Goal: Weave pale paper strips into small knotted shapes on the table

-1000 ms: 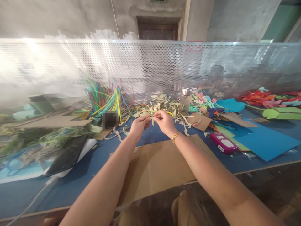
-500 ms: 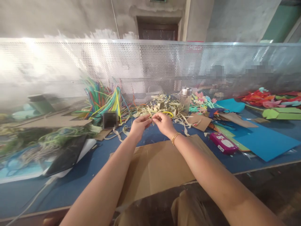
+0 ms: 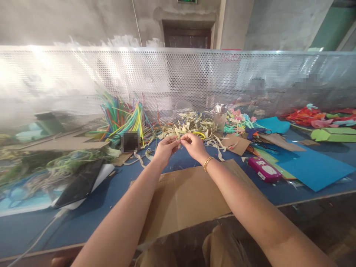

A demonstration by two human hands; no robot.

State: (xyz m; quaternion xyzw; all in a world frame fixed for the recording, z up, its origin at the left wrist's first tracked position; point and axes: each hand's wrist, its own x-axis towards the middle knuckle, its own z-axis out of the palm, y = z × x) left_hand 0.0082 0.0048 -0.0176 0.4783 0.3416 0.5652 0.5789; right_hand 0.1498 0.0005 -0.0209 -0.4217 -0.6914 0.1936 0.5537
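I see right hand (image 3: pixel 195 145) slightly lower than second ago, fingertips closer to left hand (image 3: pixel 164 150); more of green sign (image 3: pixel 187 1) showing up top.

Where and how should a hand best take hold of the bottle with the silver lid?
Probably by the silver lid, from above: the bottle stands upright, and its round lid rises above the pale strips and pink flower shapes beside it.

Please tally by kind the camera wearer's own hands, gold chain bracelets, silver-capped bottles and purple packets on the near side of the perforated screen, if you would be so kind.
Hands: 2 (left hand, right hand)
Gold chain bracelet: 1
Silver-capped bottle: 1
Purple packet: 1
Total: 5
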